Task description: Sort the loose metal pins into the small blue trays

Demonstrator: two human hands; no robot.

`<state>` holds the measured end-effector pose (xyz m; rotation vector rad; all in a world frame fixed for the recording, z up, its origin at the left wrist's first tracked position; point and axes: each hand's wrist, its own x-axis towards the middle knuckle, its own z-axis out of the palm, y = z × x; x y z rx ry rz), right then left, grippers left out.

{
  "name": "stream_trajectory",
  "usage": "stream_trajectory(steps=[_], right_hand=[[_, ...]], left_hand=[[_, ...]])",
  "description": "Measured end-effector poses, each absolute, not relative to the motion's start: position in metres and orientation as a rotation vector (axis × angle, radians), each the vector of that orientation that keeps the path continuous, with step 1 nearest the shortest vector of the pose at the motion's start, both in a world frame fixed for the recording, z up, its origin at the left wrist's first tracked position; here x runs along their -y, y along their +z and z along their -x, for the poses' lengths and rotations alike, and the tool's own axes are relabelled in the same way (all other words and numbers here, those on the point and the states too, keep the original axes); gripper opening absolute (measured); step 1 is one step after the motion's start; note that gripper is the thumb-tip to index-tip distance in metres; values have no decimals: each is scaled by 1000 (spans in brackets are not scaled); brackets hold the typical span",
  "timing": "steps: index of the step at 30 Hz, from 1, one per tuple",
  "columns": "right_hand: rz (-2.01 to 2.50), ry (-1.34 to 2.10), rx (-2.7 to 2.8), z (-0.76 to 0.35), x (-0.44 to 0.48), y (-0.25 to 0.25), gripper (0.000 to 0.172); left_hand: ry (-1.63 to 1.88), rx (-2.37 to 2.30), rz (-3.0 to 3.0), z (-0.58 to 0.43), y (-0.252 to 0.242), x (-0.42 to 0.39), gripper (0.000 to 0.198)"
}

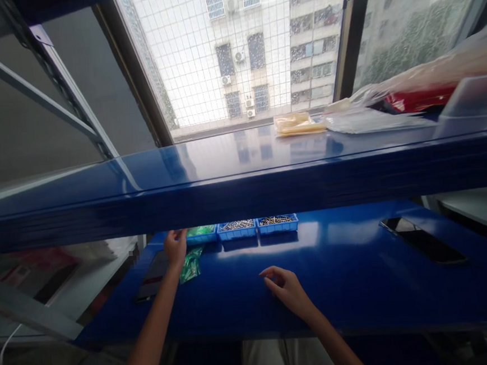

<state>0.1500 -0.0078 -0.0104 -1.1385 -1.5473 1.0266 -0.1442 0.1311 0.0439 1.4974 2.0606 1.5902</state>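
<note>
My left hand point(175, 248) reaches to the left end of a row of blue bins, its fingertips partly hidden by the shelf edge. Whether it holds anything cannot be made out. Beside it stands a blue bin point(201, 238) with green plastic packets inside. In front of that bin, green plastic packets point(190, 265) lie on the blue tabletop point(341, 298). My right hand point(286, 290) is over the middle of the tabletop, fingers loosely bent, thumb and forefinger apart, with nothing visible in them. Two more bins, a middle bin point(237, 233) and a right bin point(278, 227), hold small metal pieces resembling screws.
A blue shelf point(244, 191) crosses above the bins. On it lie yellowish packets point(300, 124) and clear plastic bags point(373, 120). A phone point(425, 241) rests at the tabletop's right, and a dark flat object point(152, 277) lies beside my left forearm.
</note>
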Motion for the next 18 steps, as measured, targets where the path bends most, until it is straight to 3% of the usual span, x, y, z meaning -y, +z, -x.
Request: stream_trajectory(steps=[4, 7, 14, 18], right_hand=[[1133, 1041, 1530, -149, 6, -14, 22], [1139, 1039, 1518, -148, 5, -15, 22], [1143, 1059, 1525, -148, 6, -11, 21], [1135, 1068, 1523, -149, 5, -14, 21]], left_hand=[[1282, -2304, -1526, 170, 45, -160, 29], [1240, -2306, -1585, 175, 43, -168, 21], [1016, -2495, -1857, 178, 31, -170, 38], [845, -2318, -2223, 181, 40, -176, 28]])
